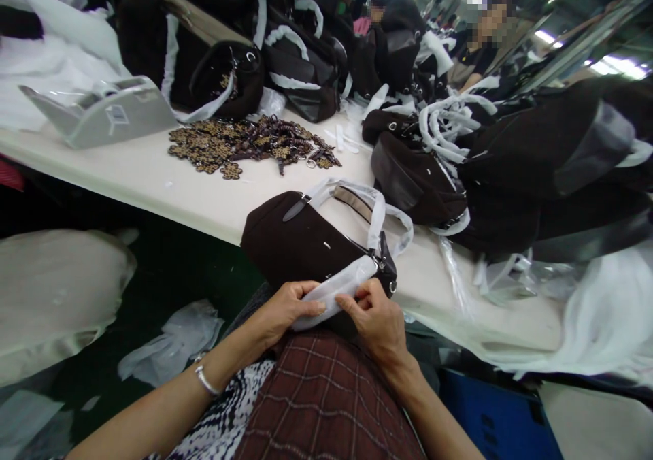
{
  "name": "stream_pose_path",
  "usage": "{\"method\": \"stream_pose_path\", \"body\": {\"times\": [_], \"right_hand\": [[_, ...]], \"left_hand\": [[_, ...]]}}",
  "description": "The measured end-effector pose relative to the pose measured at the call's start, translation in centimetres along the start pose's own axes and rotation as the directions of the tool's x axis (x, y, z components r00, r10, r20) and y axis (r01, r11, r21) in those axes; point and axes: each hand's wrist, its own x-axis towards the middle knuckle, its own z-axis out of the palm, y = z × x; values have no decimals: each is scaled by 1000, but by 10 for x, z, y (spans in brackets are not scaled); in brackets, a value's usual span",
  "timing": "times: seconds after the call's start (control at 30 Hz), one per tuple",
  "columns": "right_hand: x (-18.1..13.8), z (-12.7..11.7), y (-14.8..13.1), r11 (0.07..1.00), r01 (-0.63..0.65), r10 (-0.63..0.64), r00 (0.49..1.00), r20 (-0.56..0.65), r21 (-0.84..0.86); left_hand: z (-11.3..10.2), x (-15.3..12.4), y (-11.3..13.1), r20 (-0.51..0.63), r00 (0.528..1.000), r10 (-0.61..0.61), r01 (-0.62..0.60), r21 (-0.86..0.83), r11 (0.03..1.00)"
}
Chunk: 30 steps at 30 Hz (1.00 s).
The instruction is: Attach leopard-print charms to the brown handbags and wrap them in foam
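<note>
A dark brown handbag (300, 242) rests at the table's front edge, tilted toward my lap. Its handles (378, 215) are wrapped in white film. In front of the bag, a strip of white wrapping (339, 284) runs slantwise, attached near a metal ring at the bag's right end; what lies inside it I cannot make out. My left hand (293, 307) pinches the lower left part of this wrapping between thumb and fingers. Farther up the strip, my right hand (377, 314) grips it with thumb and curled fingers.
Flower-shaped charms (214, 143) lie heaped on the white table (153, 174) behind the bag. A tape dispenser (120, 116) stands at left. Dark bags (551, 147) are piled at right and back. Beneath the table sits a blue crate (500, 412). A person (474, 52) is farther back.
</note>
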Motion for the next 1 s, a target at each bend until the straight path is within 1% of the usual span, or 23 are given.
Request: {"method": "stream_pose_path", "body": {"times": [0.07,0.1,0.13,0.2,0.27,0.3,0.37,0.5,0.53,0.57,0.6,0.63,0.67,0.7,0.77,0.8,0.83,0.87,0.9,0.93,0.97,1.0], "right_hand": [[-4,-6,9,987,155,-152,984,-95,33],[-5,-10,12,965,260,-252,957,-145,37],[-5,-13,13,929,370,-359,914,-186,27],[-2,-19,11,826,563,-553,803,-224,-24],[3,-20,7,714,696,-696,692,-190,-80],[7,-19,5,667,739,-743,649,-160,-100],[14,-18,3,604,788,-797,593,-113,-119],[29,-26,3,556,814,-831,541,-126,-169],[33,-29,2,537,823,-843,530,-91,-186],[37,-31,-1,515,834,-853,522,-21,-200],[42,-32,-4,492,846,-854,515,75,-206],[47,-32,-9,470,859,-844,504,183,-201],[52,-30,-13,453,871,-823,491,286,-190],[56,-28,-18,444,878,-797,478,369,-178],[64,-24,-27,439,885,-761,457,460,-153],[67,-25,-30,450,882,-752,459,473,-140],[68,-28,-31,475,871,-746,475,467,-126],[68,-34,-30,519,848,-741,508,439,-106],[67,-41,-27,583,809,-730,564,387,-80],[64,-51,-19,669,741,-692,648,318,-52],[59,-59,-7,772,635,-611,752,248,-23],[51,-67,9,871,491,-484,855,189,13]], "left_hand": [[-1,1,1,18,999,-35,36,-83,996],[-1,2,2,25,999,-44,47,-111,993],[-2,2,3,34,998,-55,59,-136,989],[-3,3,4,63,995,-80,90,-181,979],[-3,4,4,87,991,-97,115,-228,967],[-4,5,4,93,990,-101,122,-253,960],[-4,5,3,96,990,-106,129,-290,948],[-6,4,0,104,988,-112,137,-281,950],[-7,3,0,97,989,-109,130,-254,958],[-6,2,1,78,992,-99,113,-203,973],[-5,0,3,48,996,-79,85,-119,989],[-3,-1,6,14,999,-49,49,7,999],[-1,-3,9,-15,1000,-8,11,165,986],[2,-5,14,-38,998,43,-28,330,944],[9,-9,22,-57,986,156,-90,605,791],[11,-10,25,-61,976,209,-108,694,712],[11,-11,27,-65,966,251,-118,752,648],[11,-12,27,-68,957,283,-122,788,603],[8,-13,27,-74,949,305,-121,811,573],[3,-13,25,-85,942,323,-115,826,553],[-3,-13,23,-104,935,340,-103,837,538],[-11,-13,21,-129,921,367,-89,848,523]]}}
